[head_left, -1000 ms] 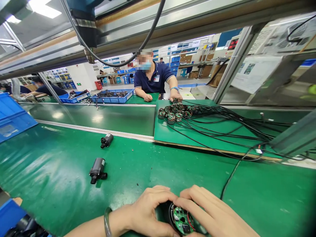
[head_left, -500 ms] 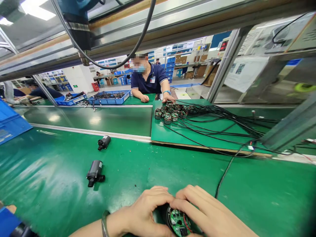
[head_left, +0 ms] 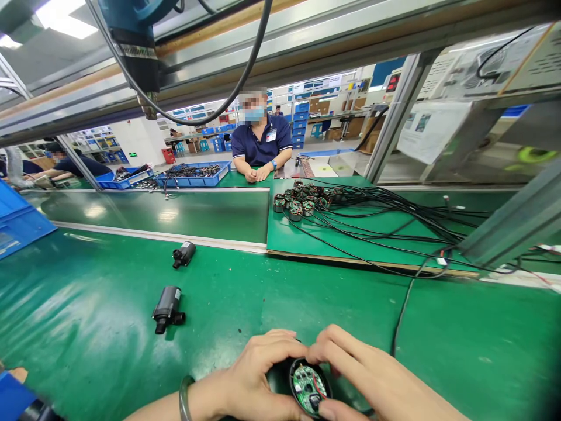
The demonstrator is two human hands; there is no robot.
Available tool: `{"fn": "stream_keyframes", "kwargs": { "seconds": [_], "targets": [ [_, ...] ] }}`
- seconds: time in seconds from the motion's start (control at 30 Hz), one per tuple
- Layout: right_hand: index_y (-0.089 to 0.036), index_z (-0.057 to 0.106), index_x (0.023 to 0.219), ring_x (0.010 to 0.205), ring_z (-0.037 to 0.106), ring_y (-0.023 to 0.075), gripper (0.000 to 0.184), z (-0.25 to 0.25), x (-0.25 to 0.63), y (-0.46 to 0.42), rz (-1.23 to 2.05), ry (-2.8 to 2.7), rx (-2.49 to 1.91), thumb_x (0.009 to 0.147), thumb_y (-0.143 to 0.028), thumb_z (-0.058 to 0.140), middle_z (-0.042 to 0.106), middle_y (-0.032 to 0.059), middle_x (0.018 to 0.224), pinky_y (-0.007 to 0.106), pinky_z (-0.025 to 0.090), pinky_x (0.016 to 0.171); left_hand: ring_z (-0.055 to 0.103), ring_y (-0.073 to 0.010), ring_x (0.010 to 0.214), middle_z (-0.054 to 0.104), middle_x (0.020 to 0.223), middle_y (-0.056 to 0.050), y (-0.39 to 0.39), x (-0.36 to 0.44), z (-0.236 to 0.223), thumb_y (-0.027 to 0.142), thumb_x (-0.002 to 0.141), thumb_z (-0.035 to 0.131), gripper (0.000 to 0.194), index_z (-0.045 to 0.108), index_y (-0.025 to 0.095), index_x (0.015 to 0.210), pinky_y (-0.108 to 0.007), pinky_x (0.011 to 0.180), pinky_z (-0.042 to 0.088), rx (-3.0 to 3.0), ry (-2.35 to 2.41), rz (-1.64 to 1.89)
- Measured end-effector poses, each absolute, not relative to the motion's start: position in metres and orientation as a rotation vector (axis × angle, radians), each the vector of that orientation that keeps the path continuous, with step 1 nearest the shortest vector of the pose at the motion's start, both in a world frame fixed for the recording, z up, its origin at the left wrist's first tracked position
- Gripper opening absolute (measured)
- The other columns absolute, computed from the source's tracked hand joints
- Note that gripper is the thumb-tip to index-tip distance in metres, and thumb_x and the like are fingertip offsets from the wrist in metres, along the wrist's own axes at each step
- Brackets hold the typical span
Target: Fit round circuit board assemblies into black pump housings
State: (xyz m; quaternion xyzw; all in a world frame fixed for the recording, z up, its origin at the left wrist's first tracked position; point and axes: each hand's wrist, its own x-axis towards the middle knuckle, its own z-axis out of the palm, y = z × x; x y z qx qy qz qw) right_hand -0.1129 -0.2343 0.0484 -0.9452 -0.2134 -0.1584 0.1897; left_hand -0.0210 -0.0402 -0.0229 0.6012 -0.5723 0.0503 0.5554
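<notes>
My left hand (head_left: 263,374), with a green bangle at the wrist, is wrapped round the left side of a black round pump housing. Set inside its open end is a green circuit board (head_left: 307,387) with a red wire across it. My right hand (head_left: 355,368) is closed at the housing's right side, fingertips at the upper rim and thumb by the lower edge of the board. A black cable (head_left: 401,321) runs from behind my right hand towards the back. To the left lie two black pumps, a nearer one (head_left: 168,307) and a farther one (head_left: 184,253).
A raised green board (head_left: 350,234) carries a pile of wired round stators (head_left: 302,199) with long black cables. Blue trays (head_left: 197,178) of cables stand at the back. A person (head_left: 262,140) sits opposite. Overhead hangs a power tool (head_left: 138,58); a metal post (head_left: 517,216) stands right.
The housing has turned so its board faces me more fully, and my right thumb has come to its lower edge. The person opposite has drawn a hand back from the stators.
</notes>
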Motion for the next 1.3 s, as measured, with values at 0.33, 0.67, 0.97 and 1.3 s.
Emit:
{"fn": "stream_keyframes", "kwargs": {
  "seconds": [0.33, 0.67, 0.97, 1.3],
  "targets": [
    [-0.017, 0.065, 0.112, 0.084, 0.060, 0.0151, 0.026, 0.033, -0.112, -0.240, -0.492, -0.550, -2.580, 0.101, -0.031, 0.047, 0.058, 0.0105, 0.096, 0.021, 0.051, 0.072, 0.061, -0.0107, 0.104, 0.064, 0.117, 0.005, -0.040, -0.022, -0.043, 0.048, 0.069, 0.088, 0.076, 0.052, 0.032, 0.134, -0.015, 0.095, 0.042, 1.598, -1.218, -0.081],
    [-0.016, 0.063, 0.091, 0.089, 0.051, 0.0136, 0.012, 0.033, -0.108, -0.239, -0.062, -0.723, -2.409, 0.096, -0.013, 0.053, 0.052, 0.0072, 0.096, 0.023, 0.042, 0.073, 0.062, -0.0180, 0.096, 0.065, 0.103, -0.006, -0.048, -0.021, -0.047, 0.057, 0.074, 0.082, 0.065, 0.057, 0.016, 0.119, -0.028, 0.089, 0.046, 1.542, -1.294, -0.095],
    [-0.015, 0.068, 0.092, 0.085, 0.049, 0.0166, 0.031, 0.028, -0.105, -0.236, -0.308, -0.645, -2.472, 0.098, -0.044, 0.057, 0.046, 0.0115, 0.089, 0.024, 0.046, 0.075, 0.064, -0.0116, 0.089, 0.065, 0.106, 0.000, -0.049, -0.029, -0.035, 0.061, 0.088, 0.068, 0.058, 0.047, 0.022, 0.126, -0.020, 0.079, 0.049, 1.689, -1.280, 0.238],
    [-0.018, 0.068, 0.098, 0.089, 0.054, 0.0129, 0.010, 0.029, -0.101, -0.243, -0.208, -0.758, -2.372, 0.096, -0.020, 0.058, 0.054, 0.0086, 0.096, 0.020, 0.045, 0.075, 0.069, -0.0131, 0.086, 0.065, 0.099, -0.006, -0.050, -0.033, -0.033, 0.077, 0.091, 0.046, 0.069, 0.043, 0.016, 0.125, -0.017, 0.074, 0.054, 1.733, -1.266, 0.492]
  ]
}}
